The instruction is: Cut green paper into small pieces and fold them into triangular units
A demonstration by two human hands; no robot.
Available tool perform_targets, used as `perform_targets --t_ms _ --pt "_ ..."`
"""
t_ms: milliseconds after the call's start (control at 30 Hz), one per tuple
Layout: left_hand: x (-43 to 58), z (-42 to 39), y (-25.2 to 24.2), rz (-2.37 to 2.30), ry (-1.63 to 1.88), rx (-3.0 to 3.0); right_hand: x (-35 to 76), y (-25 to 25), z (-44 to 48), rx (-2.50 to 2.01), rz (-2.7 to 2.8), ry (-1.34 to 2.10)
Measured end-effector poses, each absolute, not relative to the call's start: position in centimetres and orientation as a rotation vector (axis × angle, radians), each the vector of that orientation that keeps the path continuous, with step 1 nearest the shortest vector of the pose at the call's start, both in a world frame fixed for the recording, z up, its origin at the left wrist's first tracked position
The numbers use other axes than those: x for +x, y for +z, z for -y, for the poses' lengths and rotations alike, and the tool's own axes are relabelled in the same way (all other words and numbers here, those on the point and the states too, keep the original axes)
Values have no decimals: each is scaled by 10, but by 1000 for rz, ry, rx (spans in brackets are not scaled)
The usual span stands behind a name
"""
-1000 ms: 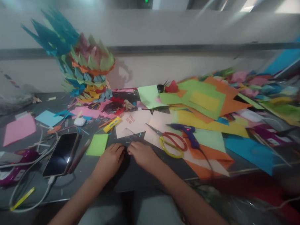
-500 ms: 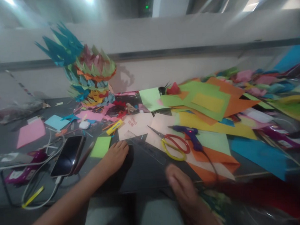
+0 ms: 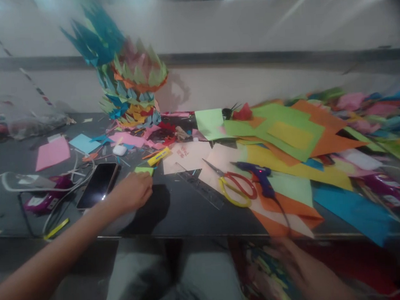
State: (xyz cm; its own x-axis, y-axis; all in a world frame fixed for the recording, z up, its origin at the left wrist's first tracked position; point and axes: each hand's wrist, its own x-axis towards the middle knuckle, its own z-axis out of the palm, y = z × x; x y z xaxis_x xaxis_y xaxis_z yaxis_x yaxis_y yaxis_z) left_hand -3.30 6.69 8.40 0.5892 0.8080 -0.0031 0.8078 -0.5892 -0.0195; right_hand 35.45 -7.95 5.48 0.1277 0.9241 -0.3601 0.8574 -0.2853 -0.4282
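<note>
My left hand (image 3: 135,191) rests over a small green paper square (image 3: 144,170), with its fingers curled under and mostly hidden. Only the far edge of that paper shows beyond the knuckles, so whether the fingers grip it is hidden. To the left of this hand lies a dark phone (image 3: 98,185). A yellow cutter (image 3: 159,156) is just beyond it. Blurred by motion, my right hand (image 3: 296,263) hangs below the front edge of the table. Nearest to it on the table is the blue glue gun (image 3: 262,176), beside scissors (image 3: 236,190) with red and yellow handles.
A tall folded-paper model (image 3: 130,82) stands at the back left. A clear ruler (image 3: 203,189) lies mid-table. Coloured sheets (image 3: 285,133) pile up on the right. Cables (image 3: 53,218) and a purple device (image 3: 48,198) are at the left. A grey wall (image 3: 250,83) closes the back.
My left hand has moved left from the dark tabletop onto the green paper, its fingers now curled. My right hand has gone right and below the table edge. The view has tilted down.
</note>
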Motion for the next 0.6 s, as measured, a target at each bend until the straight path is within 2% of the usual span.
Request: perform_targets --t_ms 233,467,600 --pt "-47 -50 83 1654 -34 -2776 294 67 48 -2107 2008 940" --pt "-12 -54 49 1639 -508 -2966 326 51 70 -2073 2015 897" --pt "-3 -67 38 1653 -603 -2981 339 45 77 -2096 1999 822"
